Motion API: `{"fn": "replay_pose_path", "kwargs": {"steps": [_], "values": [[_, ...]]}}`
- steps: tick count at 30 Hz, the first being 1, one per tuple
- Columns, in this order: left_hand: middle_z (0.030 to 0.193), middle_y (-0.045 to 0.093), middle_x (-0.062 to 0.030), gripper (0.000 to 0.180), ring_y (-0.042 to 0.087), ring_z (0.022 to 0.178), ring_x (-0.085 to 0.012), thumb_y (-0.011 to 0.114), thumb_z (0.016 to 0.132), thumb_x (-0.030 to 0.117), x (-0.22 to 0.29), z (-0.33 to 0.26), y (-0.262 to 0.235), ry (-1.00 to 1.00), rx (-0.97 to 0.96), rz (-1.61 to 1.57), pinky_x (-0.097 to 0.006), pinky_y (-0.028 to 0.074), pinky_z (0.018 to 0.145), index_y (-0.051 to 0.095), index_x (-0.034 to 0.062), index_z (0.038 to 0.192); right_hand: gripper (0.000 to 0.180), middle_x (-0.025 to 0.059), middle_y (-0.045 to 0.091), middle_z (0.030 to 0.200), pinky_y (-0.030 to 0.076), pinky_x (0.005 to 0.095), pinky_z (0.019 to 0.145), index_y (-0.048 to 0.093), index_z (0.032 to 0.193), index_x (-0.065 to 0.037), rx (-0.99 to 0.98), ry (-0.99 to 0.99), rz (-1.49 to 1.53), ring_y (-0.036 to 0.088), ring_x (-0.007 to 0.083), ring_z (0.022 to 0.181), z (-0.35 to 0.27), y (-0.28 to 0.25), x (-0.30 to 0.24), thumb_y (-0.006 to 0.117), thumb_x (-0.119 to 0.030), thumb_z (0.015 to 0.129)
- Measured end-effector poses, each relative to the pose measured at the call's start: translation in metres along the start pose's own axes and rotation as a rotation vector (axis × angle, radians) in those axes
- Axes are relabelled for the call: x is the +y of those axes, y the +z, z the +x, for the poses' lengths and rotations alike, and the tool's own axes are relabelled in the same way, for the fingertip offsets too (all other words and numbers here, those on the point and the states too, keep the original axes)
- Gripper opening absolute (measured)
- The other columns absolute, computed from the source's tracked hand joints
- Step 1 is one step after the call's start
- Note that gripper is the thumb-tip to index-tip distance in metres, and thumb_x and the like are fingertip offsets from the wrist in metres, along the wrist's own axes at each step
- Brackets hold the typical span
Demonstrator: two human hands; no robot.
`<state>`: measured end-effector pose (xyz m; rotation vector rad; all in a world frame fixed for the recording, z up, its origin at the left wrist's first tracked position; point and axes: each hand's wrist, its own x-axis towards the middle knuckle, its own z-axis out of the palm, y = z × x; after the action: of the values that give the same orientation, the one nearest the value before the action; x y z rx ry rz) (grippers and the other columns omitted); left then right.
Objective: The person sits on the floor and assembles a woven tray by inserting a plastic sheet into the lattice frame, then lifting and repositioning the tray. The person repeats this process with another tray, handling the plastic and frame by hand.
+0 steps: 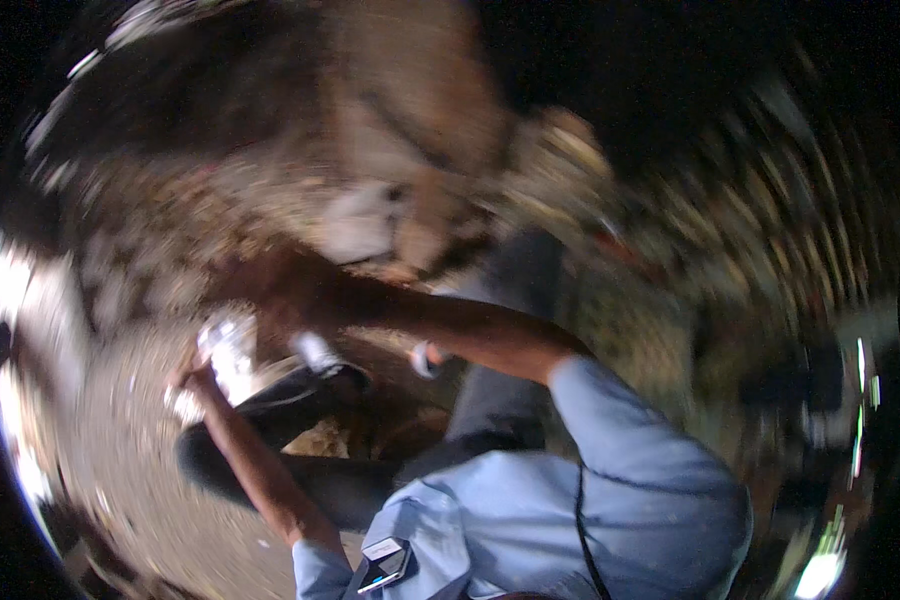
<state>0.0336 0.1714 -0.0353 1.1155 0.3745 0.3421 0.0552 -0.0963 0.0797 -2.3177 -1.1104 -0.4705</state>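
Note:
My left hand [192,372] is out at the left, closed on a shiny, whitish, crinkled thing [232,358] that looks like thin plastic; its kind is too blurred to make out. Bright white also shows just below the fingers. Reaching across my body to the left, my right hand [282,288] is dark and smeared by motion. It is just above the shiny thing, and whether it touches it or holds anything cannot be seen.
I sit low with legs bent; a dark shoe with a white part [320,356] shows between my arms. Pale blocks [362,222] lie ahead on rubble-strewn ground. Layered, ridged material [770,225] stands at the right. A phone-like device [384,570] sits at my shirt front.

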Motion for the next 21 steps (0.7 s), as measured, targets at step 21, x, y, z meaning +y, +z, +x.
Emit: {"fn": "replay_pose_path", "kwargs": {"steps": [21], "values": [[0.138, 0.051, -0.02, 0.051, 0.051, 0.129, -0.0376, 0.052, 0.102, 0.033, 0.004, -0.103, 0.023, -0.043, -0.186, 0.334, -0.055, 0.051, 0.101, 0.047, 0.0025, 0.142, 0.027, 0.0169, 0.068, 0.084, 0.057, 0.0437, 0.071, 0.067, 0.1, -0.003, 0.009, -0.23, 0.192, 0.069, 0.0312, 0.077, -0.068, -0.017, -0.104, 0.063, -0.029, 0.092]]}}
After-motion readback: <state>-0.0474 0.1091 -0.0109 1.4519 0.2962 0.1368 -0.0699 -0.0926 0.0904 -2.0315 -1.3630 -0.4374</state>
